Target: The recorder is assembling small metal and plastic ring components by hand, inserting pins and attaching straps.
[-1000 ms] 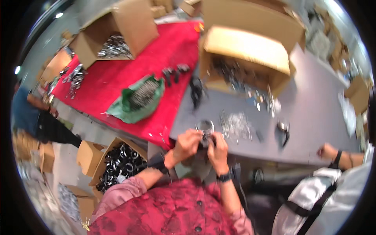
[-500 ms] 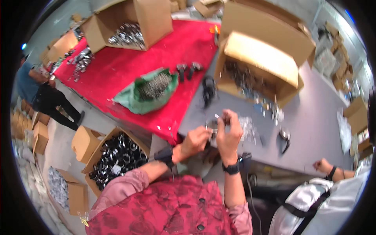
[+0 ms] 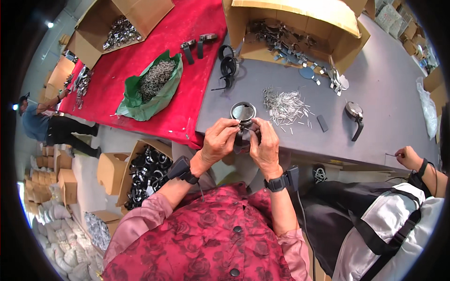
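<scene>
At the front edge of the grey table, a round metal watch case (image 3: 243, 111) with a dark strap hanging from its near side is between my two hands. My left hand (image 3: 220, 140) is closed, its fingertips pinching the watch at the left of the strap joint. From the other side my right hand (image 3: 266, 147) grips the strap end with thumb and fingers against the case. Whether a small pin is between the fingertips I cannot tell. Just beyond lies a loose pile of thin metal pins (image 3: 288, 107), with a small dark bar (image 3: 322, 123) beside it.
A carton (image 3: 347, 51) of metal parts stands at the back. A green bag (image 3: 133, 100) of small metal pieces sits on the red cloth (image 3: 164, 124). A watch (image 3: 355, 114) lies to the right, near a co-worker's hand (image 3: 408, 158). Left below is a box of black straps (image 3: 150, 171).
My right hand has come down from a raised pinch to the watch, and my left stays at it. The whole view has shifted, so the table things sit higher and farther left.
</scene>
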Demonstrator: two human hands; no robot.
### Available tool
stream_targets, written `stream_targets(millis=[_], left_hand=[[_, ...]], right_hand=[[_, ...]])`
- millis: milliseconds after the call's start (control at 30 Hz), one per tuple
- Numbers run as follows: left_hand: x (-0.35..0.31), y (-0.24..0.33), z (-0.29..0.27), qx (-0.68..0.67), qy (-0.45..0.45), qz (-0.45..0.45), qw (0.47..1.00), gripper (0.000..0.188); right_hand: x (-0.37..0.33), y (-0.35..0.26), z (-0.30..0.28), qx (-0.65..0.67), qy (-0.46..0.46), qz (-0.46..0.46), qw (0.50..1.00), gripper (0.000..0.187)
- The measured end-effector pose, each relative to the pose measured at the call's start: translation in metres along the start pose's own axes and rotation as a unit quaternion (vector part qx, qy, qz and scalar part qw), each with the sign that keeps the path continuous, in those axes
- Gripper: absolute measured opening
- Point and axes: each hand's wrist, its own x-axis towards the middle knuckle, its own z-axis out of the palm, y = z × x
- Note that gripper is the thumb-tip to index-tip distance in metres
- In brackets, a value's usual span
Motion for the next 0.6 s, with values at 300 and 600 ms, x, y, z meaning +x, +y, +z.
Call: stream_targets(millis=[300, 600], left_hand=[[0.0031, 0.0021, -0.0014, 0.016, -0.007, 0.001, 1.0, 0.023], [0.0025, 0.0016, -0.0019, 0.017, -0.01, 0.001, 1.0, 0.023]], right_hand=[[0.0036, 0.0078, 0.0026, -0.005, 0.002, -0.026, 1.0, 0.031], [0.0092, 0.0058, 0.0034, 0.003, 0.021, -0.045, 0.999, 0.018]])
